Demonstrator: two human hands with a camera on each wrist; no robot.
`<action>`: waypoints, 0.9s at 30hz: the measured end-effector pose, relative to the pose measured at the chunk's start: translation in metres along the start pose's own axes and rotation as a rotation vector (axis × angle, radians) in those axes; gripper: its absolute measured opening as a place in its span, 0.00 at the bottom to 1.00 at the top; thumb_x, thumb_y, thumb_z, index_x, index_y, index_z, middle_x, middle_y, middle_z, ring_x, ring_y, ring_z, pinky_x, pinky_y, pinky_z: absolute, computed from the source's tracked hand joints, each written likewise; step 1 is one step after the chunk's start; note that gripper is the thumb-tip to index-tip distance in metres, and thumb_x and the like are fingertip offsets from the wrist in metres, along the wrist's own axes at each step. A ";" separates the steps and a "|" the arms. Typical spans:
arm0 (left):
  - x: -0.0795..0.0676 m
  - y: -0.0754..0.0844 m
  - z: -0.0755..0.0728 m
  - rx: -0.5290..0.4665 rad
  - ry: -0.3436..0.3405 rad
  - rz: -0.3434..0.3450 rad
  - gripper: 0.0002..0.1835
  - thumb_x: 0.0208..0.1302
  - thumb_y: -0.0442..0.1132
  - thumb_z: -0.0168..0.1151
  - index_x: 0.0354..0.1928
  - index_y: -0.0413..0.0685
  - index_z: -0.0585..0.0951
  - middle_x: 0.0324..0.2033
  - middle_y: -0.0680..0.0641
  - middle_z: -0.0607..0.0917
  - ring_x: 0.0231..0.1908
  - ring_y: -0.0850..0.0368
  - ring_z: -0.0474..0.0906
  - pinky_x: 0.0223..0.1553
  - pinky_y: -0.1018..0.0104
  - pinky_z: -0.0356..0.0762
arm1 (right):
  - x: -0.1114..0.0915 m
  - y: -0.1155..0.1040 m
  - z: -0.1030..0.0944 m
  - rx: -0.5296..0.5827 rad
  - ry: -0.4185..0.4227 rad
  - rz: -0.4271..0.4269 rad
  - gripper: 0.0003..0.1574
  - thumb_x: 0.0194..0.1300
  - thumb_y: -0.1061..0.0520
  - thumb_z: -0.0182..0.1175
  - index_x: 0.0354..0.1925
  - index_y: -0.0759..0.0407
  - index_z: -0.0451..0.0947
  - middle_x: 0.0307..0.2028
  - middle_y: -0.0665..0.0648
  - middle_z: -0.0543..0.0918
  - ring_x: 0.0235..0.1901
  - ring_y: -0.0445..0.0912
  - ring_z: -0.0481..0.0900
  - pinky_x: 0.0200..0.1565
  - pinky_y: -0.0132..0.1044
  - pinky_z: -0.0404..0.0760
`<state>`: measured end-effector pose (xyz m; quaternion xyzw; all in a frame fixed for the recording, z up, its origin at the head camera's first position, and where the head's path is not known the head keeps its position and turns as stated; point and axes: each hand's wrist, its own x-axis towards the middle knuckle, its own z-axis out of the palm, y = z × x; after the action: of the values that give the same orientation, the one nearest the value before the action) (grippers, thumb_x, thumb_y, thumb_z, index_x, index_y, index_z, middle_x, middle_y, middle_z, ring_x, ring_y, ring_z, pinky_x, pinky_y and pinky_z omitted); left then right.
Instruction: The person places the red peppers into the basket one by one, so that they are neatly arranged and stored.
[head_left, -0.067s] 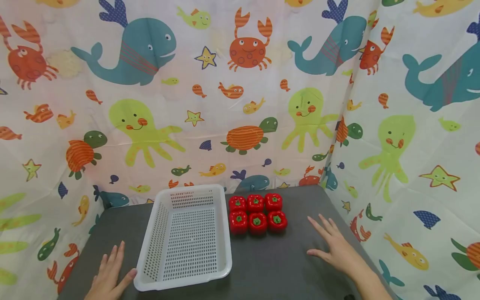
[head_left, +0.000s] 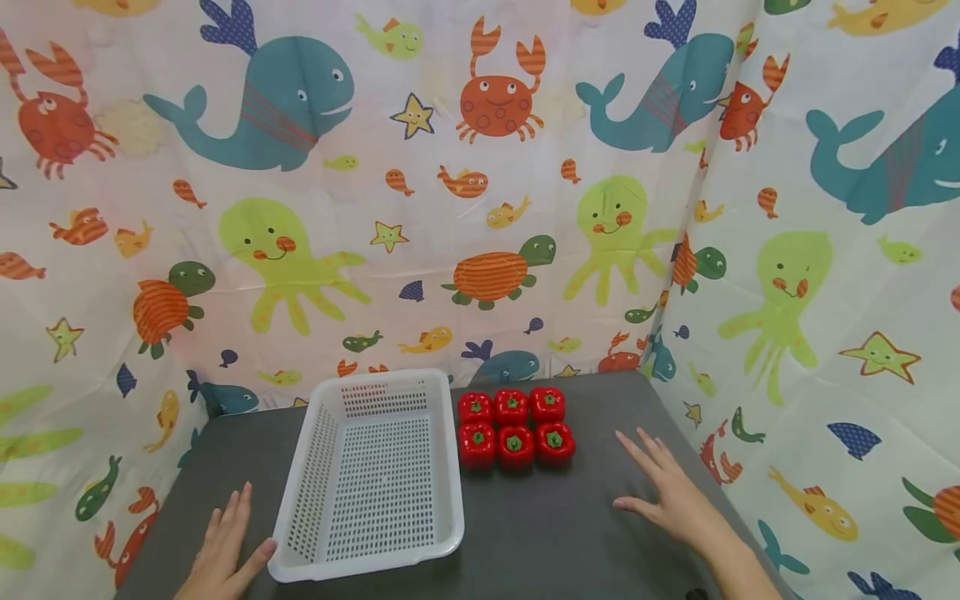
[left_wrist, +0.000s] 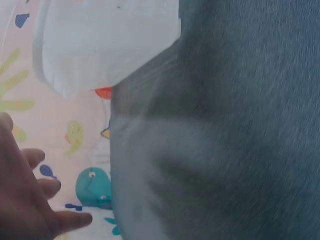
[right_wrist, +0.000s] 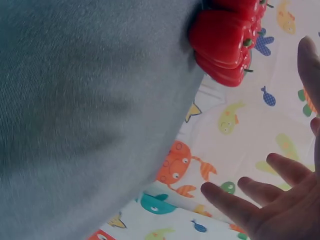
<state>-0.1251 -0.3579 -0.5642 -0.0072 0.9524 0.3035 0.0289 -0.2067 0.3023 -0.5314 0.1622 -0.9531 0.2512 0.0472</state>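
A white plastic basket (head_left: 382, 557) with perforated walls and floor stands on the dark grey table, with nothing inside it. Several red bell peppers (head_left: 515, 447) with green stems sit in two rows against its right side. My left hand (head_left: 221, 546) is at the basket's front left corner, fingers extended and holding nothing. Its thumb is close to the rim; whether they touch I cannot tell. To the right of the peppers, my right hand (head_left: 667, 492) hovers with spread fingers, also holding nothing. In the right wrist view the peppers (right_wrist: 220, 42) appear apart from that hand.
A dark grey table (head_left: 555, 533) carries everything. White curtains (head_left: 420, 192) printed with sea animals hang along its back and both sides. A small dark object (head_left: 697, 594) shows at the bottom edge by the right forearm.
My left hand has shifted very slightly to the right. The right hand, basket and peppers look the same.
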 end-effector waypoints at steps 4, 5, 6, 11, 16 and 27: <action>-0.005 0.004 0.014 -0.131 0.112 0.240 0.50 0.75 0.44 0.55 0.79 0.43 0.30 0.76 0.24 0.37 0.72 0.76 0.16 0.72 0.66 0.08 | 0.007 0.004 0.009 0.090 0.032 -0.006 0.64 0.52 0.35 0.74 0.79 0.36 0.52 0.76 0.68 0.57 0.72 0.73 0.57 0.58 0.76 0.68; -0.005 0.005 0.016 -0.175 0.108 0.256 0.50 0.74 0.41 0.55 0.79 0.45 0.29 0.76 0.25 0.36 0.71 0.78 0.17 0.74 0.61 0.10 | 0.008 0.005 0.011 0.109 0.043 -0.008 0.64 0.52 0.36 0.75 0.79 0.37 0.52 0.76 0.67 0.58 0.72 0.71 0.58 0.59 0.75 0.69; -0.005 0.006 0.018 -0.227 0.092 0.255 0.50 0.74 0.40 0.56 0.79 0.46 0.29 0.77 0.26 0.34 0.72 0.75 0.16 0.75 0.53 0.13 | 0.010 0.006 0.014 0.127 0.054 -0.012 0.64 0.52 0.36 0.75 0.79 0.38 0.53 0.76 0.67 0.59 0.72 0.70 0.59 0.59 0.74 0.69; -0.004 0.013 0.019 -0.408 -0.005 0.141 0.53 0.73 0.40 0.57 0.79 0.46 0.26 0.77 0.31 0.27 0.75 0.28 0.22 0.61 0.15 0.28 | 0.018 0.010 0.027 0.176 0.085 -0.013 0.63 0.54 0.38 0.75 0.79 0.39 0.52 0.76 0.66 0.61 0.72 0.68 0.60 0.60 0.73 0.69; -0.005 0.019 0.024 -0.425 -0.035 0.054 0.57 0.72 0.40 0.59 0.77 0.51 0.21 0.76 0.30 0.24 0.71 0.17 0.27 0.59 0.13 0.41 | 0.028 0.011 0.034 0.208 0.090 0.000 0.62 0.56 0.39 0.74 0.80 0.37 0.51 0.76 0.65 0.59 0.72 0.67 0.60 0.59 0.70 0.73; -0.011 0.021 0.041 -0.544 -0.069 0.050 0.69 0.62 0.37 0.72 0.73 0.79 0.20 0.78 0.37 0.26 0.73 0.20 0.41 0.67 0.30 0.61 | 0.040 0.013 0.056 0.353 0.096 0.026 0.58 0.57 0.40 0.74 0.78 0.36 0.55 0.77 0.60 0.60 0.73 0.64 0.61 0.58 0.67 0.76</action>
<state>-0.1128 -0.3170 -0.5851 0.0194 0.8341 0.5489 0.0507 -0.2491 0.2735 -0.5789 0.1434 -0.8928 0.4227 0.0603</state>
